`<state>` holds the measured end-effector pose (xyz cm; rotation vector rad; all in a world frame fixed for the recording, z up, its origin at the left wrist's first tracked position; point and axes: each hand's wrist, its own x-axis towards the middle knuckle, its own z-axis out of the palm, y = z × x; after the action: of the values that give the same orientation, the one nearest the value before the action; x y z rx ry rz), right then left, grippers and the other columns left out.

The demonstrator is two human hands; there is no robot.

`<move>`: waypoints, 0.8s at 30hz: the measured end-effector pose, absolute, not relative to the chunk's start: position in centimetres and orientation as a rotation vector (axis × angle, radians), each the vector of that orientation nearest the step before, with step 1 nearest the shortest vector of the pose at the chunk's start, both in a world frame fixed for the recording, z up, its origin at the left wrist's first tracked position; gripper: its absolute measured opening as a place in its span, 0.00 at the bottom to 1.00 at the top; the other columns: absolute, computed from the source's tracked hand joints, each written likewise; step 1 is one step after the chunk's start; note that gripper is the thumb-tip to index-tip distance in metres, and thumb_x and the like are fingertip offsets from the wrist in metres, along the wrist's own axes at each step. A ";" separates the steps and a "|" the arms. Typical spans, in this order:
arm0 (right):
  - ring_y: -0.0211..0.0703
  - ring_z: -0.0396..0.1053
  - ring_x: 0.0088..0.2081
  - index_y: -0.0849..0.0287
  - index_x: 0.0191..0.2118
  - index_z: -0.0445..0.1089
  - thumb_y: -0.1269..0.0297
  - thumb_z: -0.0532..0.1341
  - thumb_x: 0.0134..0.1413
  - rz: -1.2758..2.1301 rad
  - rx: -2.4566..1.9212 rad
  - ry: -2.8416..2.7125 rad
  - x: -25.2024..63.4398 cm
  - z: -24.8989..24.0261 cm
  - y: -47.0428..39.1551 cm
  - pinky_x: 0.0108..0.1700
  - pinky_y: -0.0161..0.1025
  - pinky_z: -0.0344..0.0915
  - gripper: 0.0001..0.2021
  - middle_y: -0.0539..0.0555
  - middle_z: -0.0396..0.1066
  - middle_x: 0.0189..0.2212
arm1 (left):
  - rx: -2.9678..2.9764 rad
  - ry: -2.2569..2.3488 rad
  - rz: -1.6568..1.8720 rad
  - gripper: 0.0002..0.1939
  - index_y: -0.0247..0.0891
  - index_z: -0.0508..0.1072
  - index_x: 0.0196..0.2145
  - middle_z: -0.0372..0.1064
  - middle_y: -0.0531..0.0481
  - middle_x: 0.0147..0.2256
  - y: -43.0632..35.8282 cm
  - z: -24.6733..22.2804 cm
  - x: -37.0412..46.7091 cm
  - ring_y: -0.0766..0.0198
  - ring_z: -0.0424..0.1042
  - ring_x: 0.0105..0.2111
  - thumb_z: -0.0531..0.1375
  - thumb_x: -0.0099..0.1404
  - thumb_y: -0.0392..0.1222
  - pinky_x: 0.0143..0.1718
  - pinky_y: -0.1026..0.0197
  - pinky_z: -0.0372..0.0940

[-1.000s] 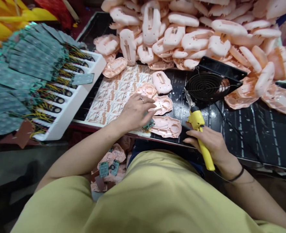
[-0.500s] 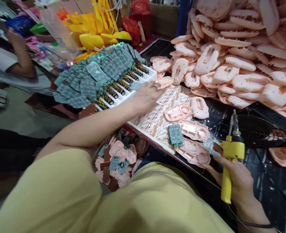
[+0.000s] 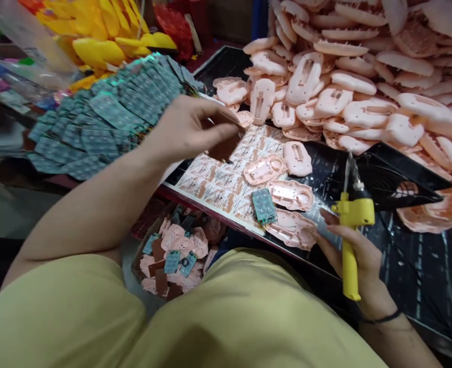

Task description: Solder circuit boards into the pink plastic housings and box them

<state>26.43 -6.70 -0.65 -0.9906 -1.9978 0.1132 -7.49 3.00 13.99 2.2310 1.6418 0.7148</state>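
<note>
My left hand (image 3: pixel 185 128) is closed on a brown-backed circuit board (image 3: pixel 224 145), pinched between thumb and fingers over the left part of the worktop. My right hand (image 3: pixel 363 255) grips a yellow soldering gun (image 3: pixel 350 222) by its handle, tip pointing up. Beside the right fingertips lies an open pink plastic shell half (image 3: pixel 296 230). A green circuit board (image 3: pixel 264 204) rests against that shell's left end. Farther back are a second open shell half (image 3: pixel 292 194), a third (image 3: pixel 264 168) and a shell lying outer side up (image 3: pixel 298 157).
Many green circuit boards (image 3: pixel 99 112) with wires are stacked at the left. A big heap of pink shells (image 3: pixel 348 92) fills the back right, behind a black tray (image 3: pixel 409 174). Below the table edge, a box holds shells and boards (image 3: pixel 183 240). Yellow plastic parts (image 3: pixel 99 53) lie at the back left.
My left hand has come back from the stacked boards toward me and now holds a brown-backed circuit board. My right hand keeps the soldering gun. The view has shifted to the right.
</note>
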 end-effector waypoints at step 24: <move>0.37 0.76 0.32 0.54 0.43 0.66 0.70 0.68 0.50 0.352 -1.162 -1.625 21.7 -0.9 -6.9 0.38 0.33 0.75 0.15 0.49 0.75 0.36 | 1.799 1.316 1.263 0.14 0.36 0.79 0.41 0.76 0.43 0.46 -2.6 0.2 -2.5 0.55 0.73 0.50 0.65 0.61 0.47 0.56 0.54 0.64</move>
<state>21.69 -6.95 -0.86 -1.1621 -1.6248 0.3521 -2.50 -2.58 0.18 1.7991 1.3160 1.2631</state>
